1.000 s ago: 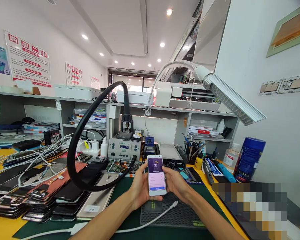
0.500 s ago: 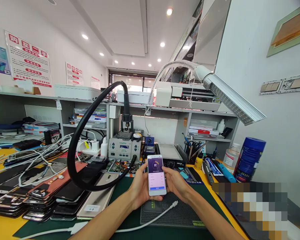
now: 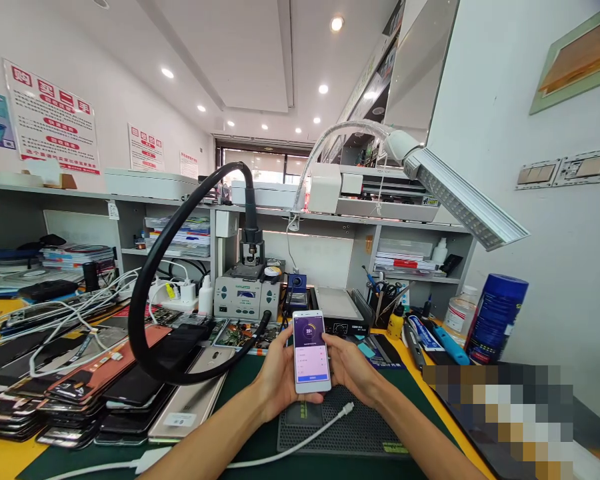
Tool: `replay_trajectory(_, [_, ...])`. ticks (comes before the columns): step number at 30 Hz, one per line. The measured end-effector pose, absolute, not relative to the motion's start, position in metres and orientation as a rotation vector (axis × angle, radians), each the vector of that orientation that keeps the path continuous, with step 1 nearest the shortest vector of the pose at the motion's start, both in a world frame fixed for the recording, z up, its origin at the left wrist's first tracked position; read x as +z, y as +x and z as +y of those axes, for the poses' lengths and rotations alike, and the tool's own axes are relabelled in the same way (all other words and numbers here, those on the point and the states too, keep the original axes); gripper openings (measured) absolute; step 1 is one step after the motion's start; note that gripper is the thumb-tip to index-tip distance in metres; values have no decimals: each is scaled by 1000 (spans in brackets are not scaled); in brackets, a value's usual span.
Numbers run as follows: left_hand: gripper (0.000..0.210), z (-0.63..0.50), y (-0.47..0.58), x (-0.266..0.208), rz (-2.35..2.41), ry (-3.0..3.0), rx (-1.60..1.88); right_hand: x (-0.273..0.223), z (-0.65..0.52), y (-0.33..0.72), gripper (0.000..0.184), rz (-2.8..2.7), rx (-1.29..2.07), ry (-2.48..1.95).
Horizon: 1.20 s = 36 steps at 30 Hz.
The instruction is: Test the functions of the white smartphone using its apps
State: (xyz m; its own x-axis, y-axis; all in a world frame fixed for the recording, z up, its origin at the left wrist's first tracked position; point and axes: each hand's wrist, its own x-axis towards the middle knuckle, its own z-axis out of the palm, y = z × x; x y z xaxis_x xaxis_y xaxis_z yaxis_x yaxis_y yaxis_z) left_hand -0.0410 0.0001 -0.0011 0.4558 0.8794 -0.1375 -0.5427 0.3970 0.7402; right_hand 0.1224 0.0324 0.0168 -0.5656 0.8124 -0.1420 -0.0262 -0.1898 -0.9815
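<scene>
A white smartphone point(image 3: 312, 360) is held upright in the middle of the view, its lit screen showing a purple page with a round dial and a list. My left hand point(image 3: 276, 373) wraps the phone's left side, fingers reaching behind and under its lower edge. On the other side, my right hand point(image 3: 351, 365) grips the right edge, its thumb beside the screen and its other fingers hidden behind. Below the phone, a white charging cable point(image 3: 300, 445) lies over a dark perforated mat point(image 3: 370, 427), its plug end free.
Stacked phones and phone parts point(image 3: 75, 393) cover the left side. A thick black hose point(image 3: 135, 313) arches from a grey soldering station point(image 3: 245, 297). On the right stand a blue can point(image 3: 497, 320), a clear bottle point(image 3: 461, 313) and a pen holder point(image 3: 384, 300). A lamp point(image 3: 470, 193) hangs above.
The whole view has shifted slightly, with things sitting a little further left. Both hands keep the same hold on the phone, and its screen shows the same page.
</scene>
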Motion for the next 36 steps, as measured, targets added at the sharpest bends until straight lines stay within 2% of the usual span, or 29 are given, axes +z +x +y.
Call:
replay_trajectory(28, [69,0,-41,-2,579,704,969,16,34,122,56,-1495,1811,-910])
replay_trajectory(36, [69,5,-43,-8,546,710,956,21,30,120,51,-1475,1804,-947])
